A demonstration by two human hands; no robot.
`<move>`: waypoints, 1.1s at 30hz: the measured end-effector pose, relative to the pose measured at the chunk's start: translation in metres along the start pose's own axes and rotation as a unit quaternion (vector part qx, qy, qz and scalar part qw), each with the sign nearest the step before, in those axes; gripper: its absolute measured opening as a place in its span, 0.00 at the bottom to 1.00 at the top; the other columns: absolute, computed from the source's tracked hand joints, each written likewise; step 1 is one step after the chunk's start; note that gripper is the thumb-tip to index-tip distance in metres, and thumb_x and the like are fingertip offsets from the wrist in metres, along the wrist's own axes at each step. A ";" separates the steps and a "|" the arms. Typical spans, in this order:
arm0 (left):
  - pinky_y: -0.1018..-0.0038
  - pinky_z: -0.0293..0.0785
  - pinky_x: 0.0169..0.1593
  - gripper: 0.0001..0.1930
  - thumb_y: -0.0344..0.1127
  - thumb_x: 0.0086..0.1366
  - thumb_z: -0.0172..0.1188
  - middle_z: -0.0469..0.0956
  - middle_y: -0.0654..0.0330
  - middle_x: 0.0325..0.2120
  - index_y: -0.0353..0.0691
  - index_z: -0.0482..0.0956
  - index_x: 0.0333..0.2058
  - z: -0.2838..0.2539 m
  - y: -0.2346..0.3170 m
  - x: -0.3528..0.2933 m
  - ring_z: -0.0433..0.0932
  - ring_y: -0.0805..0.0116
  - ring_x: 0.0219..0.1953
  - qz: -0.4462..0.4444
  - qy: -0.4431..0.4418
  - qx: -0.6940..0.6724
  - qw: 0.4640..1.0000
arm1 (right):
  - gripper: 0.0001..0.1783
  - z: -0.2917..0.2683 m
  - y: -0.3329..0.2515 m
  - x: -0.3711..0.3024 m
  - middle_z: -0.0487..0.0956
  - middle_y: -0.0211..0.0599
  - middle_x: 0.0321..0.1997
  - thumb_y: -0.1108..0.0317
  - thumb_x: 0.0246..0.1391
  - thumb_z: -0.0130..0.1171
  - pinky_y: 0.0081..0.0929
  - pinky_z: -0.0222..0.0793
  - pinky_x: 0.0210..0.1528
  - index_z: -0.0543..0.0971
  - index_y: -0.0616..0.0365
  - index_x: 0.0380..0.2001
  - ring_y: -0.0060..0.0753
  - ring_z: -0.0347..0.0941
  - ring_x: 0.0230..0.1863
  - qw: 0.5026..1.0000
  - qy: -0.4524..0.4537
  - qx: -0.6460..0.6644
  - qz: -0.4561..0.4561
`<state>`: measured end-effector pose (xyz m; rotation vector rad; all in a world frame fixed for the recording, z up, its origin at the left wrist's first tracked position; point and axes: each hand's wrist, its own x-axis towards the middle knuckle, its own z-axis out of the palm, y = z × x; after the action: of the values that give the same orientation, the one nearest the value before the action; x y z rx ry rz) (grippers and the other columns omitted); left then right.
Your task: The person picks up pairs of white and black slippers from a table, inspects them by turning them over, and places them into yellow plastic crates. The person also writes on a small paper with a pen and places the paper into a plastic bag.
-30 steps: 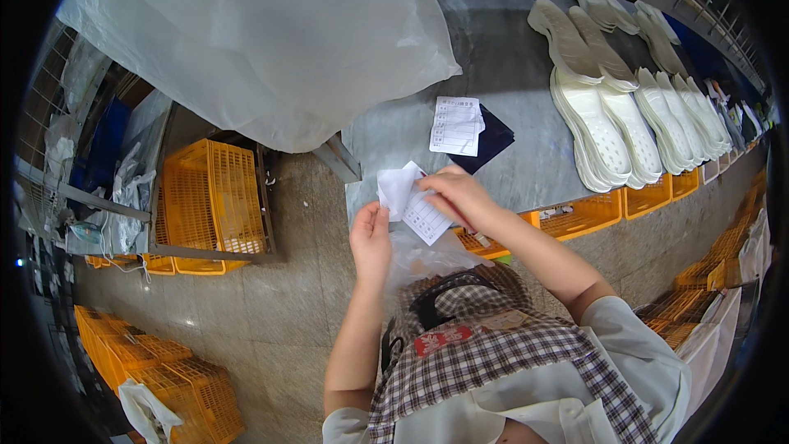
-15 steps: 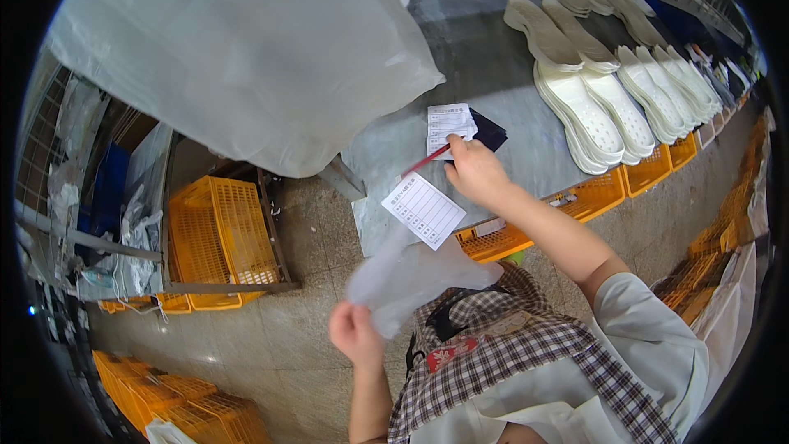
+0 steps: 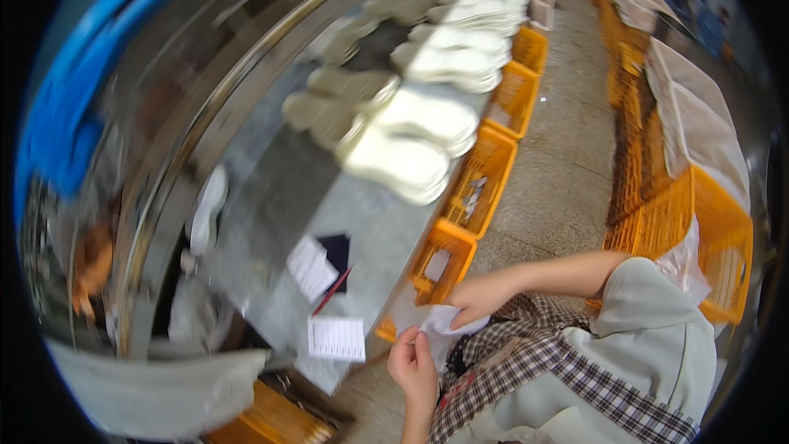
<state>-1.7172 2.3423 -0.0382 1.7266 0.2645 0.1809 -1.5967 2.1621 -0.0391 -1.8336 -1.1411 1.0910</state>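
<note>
A thin, translucent white plastic bag (image 3: 440, 320) is held in front of my apron by both hands. My left hand (image 3: 413, 364) pinches its near edge between thumb and fingers. My right hand (image 3: 483, 296) is closed on the far side of the bag, with its fingertips partly hidden by the film. On the grey table to the left lies a printed paper slip (image 3: 336, 339). A red pen (image 3: 333, 290) rests just beyond it, beside a stack of slips (image 3: 311, 268) and a dark navy square (image 3: 335, 250).
Stacks of cream-white shoe soles (image 3: 400, 166) run along the grey table (image 3: 279, 222). Orange crates (image 3: 479, 177) stand below its right edge, and more crates (image 3: 657, 226) line the aisle's far side. A metal rail (image 3: 215, 107) runs along the left.
My view has swung to the right. My right hand has let go of the red pen, which now lies on the table, and has joined my left hand at the plastic bag.
</note>
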 end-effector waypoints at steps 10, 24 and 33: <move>0.83 0.69 0.40 0.15 0.20 0.56 0.60 0.68 0.63 0.36 0.38 0.67 0.41 0.224 0.048 0.007 0.70 0.77 0.36 -0.165 -0.299 -0.138 0.930 | 0.15 0.076 0.131 -0.129 0.79 0.36 0.36 0.65 0.51 0.55 0.31 0.72 0.36 0.77 0.60 0.41 0.29 0.75 0.33 0.858 0.178 0.444 0.187; 0.62 0.73 0.39 0.08 0.26 0.54 0.51 0.75 0.49 0.29 0.35 0.73 0.34 0.330 0.079 0.093 0.74 0.52 0.33 0.321 -0.362 0.657 0.578 | 0.20 0.054 0.364 -0.341 0.78 0.34 0.47 0.60 0.59 0.40 0.30 0.62 0.57 0.77 0.54 0.45 0.35 0.71 0.51 0.647 0.562 0.114 0.501; 0.77 0.73 0.36 0.11 0.26 0.59 0.60 0.77 0.61 0.32 0.38 0.71 0.39 0.437 0.043 0.157 0.76 0.72 0.31 -0.255 -0.413 -0.183 0.855 | 0.21 -0.089 0.439 -0.341 0.78 0.40 0.47 0.56 0.56 0.48 0.41 0.68 0.48 0.75 0.55 0.48 0.43 0.74 0.47 0.675 0.446 0.516 0.281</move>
<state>-1.4461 1.9648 -0.0754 1.1638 0.0298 -0.8432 -1.4584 1.6773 -0.2895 -1.3642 0.6203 0.6628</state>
